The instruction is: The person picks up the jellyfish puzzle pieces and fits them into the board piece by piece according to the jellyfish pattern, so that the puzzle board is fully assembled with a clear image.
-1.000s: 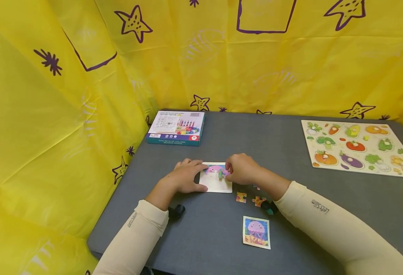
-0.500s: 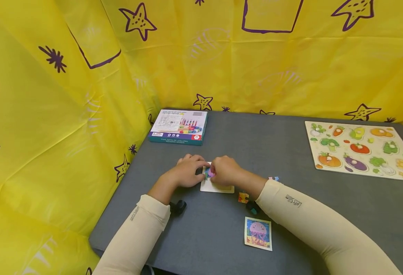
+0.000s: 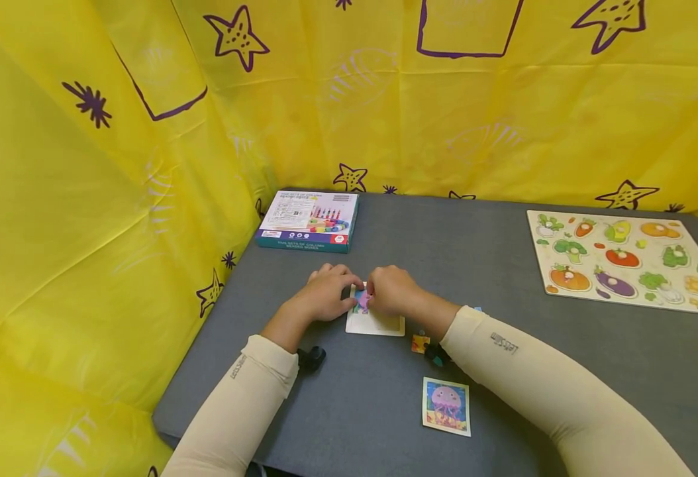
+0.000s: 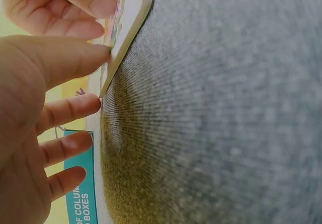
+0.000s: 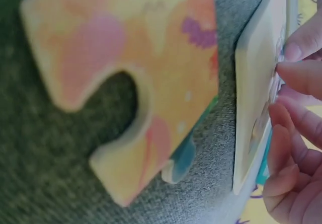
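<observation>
A small pale puzzle tray (image 3: pixel 375 327) lies on the grey table, its upper part filled with pink and blue jellyfish puzzle pieces (image 3: pixel 362 302). At the tray's left side is my left hand (image 3: pixel 328 297); its thumb touches the edge and the other fingers spread loosely, as the left wrist view shows. My right hand (image 3: pixel 394 291) bends over the tray with curled fingers, pinching a puzzle piece low against the others. That piece is mostly hidden by the fingers. A loose orange-yellow piece (image 5: pixel 166 48) lies right of the tray, with a blue piece (image 5: pixel 183 161) behind it.
A jellyfish picture card (image 3: pixel 446 406) lies nearer the front edge. A boxed toy set (image 3: pixel 307 222) sits at the back left, and a vegetable peg board (image 3: pixel 629 258) at the right. A yellow patterned cloth (image 3: pixel 397 119) hangs behind.
My right hand has moved left over the tray with a green-edged puzzle piece and lowered it beside the pink ones. The left hand has drawn its thumb up along the tray's edge.
</observation>
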Demonstrator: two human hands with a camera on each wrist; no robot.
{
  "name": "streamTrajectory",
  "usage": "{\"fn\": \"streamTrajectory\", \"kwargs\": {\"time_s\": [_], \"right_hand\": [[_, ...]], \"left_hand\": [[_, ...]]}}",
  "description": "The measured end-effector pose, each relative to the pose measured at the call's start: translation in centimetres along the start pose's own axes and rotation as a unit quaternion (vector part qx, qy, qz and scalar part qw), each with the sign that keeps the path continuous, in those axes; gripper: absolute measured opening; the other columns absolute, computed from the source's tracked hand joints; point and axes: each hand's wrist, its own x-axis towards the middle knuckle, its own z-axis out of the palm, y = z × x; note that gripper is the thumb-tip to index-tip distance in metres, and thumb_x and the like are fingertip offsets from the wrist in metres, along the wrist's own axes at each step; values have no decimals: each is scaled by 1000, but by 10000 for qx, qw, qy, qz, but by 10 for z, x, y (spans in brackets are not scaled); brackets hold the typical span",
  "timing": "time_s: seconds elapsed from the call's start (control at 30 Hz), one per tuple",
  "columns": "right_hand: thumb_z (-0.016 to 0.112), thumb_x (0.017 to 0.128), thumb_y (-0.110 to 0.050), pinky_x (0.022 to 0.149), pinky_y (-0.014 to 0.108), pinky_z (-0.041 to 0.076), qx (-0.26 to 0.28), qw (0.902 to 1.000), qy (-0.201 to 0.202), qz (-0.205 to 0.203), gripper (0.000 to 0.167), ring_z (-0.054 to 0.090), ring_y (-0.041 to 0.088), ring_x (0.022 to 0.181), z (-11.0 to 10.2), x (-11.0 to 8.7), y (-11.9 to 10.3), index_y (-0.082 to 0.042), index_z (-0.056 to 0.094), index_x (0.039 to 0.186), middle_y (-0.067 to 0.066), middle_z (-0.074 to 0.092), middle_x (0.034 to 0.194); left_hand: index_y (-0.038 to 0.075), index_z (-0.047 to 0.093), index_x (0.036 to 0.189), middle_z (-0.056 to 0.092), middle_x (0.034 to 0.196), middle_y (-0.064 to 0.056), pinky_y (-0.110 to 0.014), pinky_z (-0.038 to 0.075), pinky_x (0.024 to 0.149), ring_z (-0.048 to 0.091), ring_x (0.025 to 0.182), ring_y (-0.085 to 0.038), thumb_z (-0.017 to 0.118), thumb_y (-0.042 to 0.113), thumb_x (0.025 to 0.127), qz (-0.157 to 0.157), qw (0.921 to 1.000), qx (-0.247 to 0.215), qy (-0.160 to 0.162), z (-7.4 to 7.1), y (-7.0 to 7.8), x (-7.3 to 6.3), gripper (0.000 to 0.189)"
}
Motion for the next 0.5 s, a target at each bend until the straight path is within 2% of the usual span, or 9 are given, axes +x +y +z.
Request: {"fn": "streamTrajectory", "kwargs": {"time_s": [0.2, 0.37, 0.5], "right_hand": [[78, 88, -24, 71, 36, 51, -56, 9999, -58, 108, 14, 61, 22, 82, -5, -2, 5, -12, 73, 93, 3, 69, 91], [75, 89, -25, 84, 46, 52, -296, 9996, -36, -15, 21, 65, 30, 101, -22, -17, 22, -12, 74, 105, 9, 72, 110], [78, 89, -26, 93, 52, 50, -397, 9989, -244, -62, 31, 62, 34, 112, -38, -33, 42, -11, 72, 116, 14, 69, 120]], "left_hand": [[27, 69, 128, 60, 129, -4, -45, 38, 100, 48, 119, -26, 69, 30, 95, 57, 9998, 180, 22, 0, 3, 3, 33], [27, 68, 129, 58, 132, -4, -45, 38, 101, 47, 121, -26, 69, 33, 96, 80, 9993, 354, -84, -1, 5, 2, 33], [30, 66, 131, 56, 135, -3, -44, 37, 102, 45, 122, -25, 68, 35, 97, 142, 9990, 382, -187, -2, 9, 0, 35]]}}
